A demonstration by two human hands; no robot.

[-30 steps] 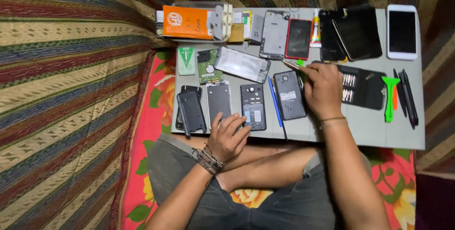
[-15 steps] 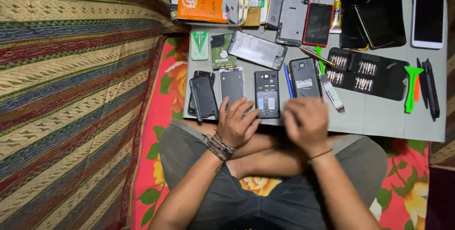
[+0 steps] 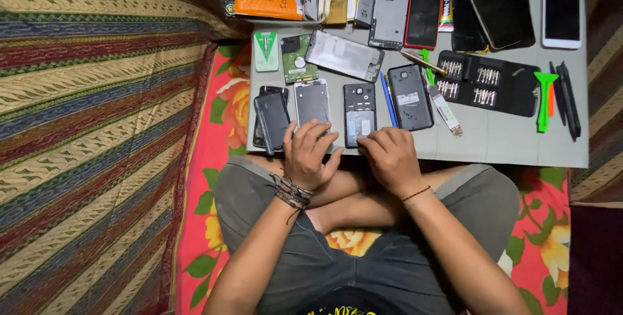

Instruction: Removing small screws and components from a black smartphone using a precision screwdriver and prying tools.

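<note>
Left hand (image 3: 310, 154) lies spread, fingers flat on the grey rectangular phone panel (image 3: 313, 103) at centre frame. Right hand (image 3: 391, 157) curls loosely beside the opened black phone (image 3: 359, 113), pinching nothing. Steady the panel flat against the grey surface (image 3: 500, 140).

The person wears dark grey shorts (image 3: 272, 224) that cover the thighs and end near the knees, and a dark top with a small yellow print at the bottom edge of the view (image 3: 350, 307). Both forearms are bare, with no sleeves on them. On the wrist of the left hand (image 3: 310, 154) there is a bundle of several dark cord and bead bracelets (image 3: 292, 192), with one loose thread end hanging, and on the wrist of the right hand (image 3: 389, 159) there is only one thin dark string (image 3: 415, 195).
</note>
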